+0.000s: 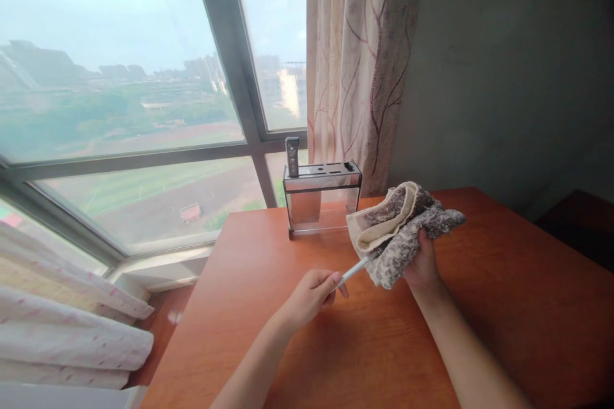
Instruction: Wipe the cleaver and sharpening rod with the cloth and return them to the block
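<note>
My left hand (314,294) pinches the near end of a slender, pale grey stick-like utensil (355,270). Its far end disappears into the folds of a grey and cream towel (398,236), so its kind does not show. Wrapped round the towel from the right and below is my right hand (423,262), its fingers partly covered by cloth. Both hands are above the wooden table. Just beyond them stands a see-through knife block (323,204) with a slotted metal top. A grey knife handle (292,156) sticks up from its left end.
The reddish-brown table (230,326) extends under both arms. Behind it are a window frame (235,45) and a patterned curtain (364,64), with a dark wall (499,77) to the right. Another curtain (71,339) hangs at the lower left.
</note>
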Action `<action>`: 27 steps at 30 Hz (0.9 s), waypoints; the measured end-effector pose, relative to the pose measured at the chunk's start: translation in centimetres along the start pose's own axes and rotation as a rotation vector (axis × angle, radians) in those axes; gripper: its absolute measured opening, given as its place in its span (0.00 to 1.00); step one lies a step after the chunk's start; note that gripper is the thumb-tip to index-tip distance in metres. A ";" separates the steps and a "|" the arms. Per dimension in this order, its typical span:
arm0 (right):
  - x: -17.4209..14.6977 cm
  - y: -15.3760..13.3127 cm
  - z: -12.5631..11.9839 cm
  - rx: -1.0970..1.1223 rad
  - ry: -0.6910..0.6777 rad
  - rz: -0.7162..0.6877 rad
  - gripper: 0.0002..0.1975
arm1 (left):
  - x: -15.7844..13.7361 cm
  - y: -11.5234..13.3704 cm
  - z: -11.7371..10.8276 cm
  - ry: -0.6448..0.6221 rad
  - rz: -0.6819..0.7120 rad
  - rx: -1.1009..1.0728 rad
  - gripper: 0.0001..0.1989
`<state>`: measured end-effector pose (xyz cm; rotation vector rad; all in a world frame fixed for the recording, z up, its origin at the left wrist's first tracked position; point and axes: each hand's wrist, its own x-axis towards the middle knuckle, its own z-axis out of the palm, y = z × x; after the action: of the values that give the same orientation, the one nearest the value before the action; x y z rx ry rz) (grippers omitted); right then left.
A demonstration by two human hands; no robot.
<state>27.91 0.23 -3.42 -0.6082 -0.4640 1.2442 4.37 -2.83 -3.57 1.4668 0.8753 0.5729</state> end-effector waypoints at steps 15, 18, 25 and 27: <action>-0.5 1.1 1.6 -0.048 0.056 -0.111 0.27 | 0.3 -1.2 -0.8 0.339 0.193 0.455 0.20; -0.4 1.3 1.3 -0.061 0.046 -0.118 0.27 | 0.4 -1.4 -0.8 0.333 0.169 0.366 0.21; -0.2 1.3 1.1 -0.076 0.022 -0.080 0.27 | 0.6 -1.4 -0.6 0.255 0.105 0.046 0.23; -0.4 1.4 1.2 -0.070 0.020 -0.044 0.27 | 0.6 -1.2 -0.1 0.215 0.094 -0.029 0.24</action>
<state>26.02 0.32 -3.41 -0.6655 -0.5032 1.1833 4.37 -2.38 -4.80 1.4435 0.9644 0.8218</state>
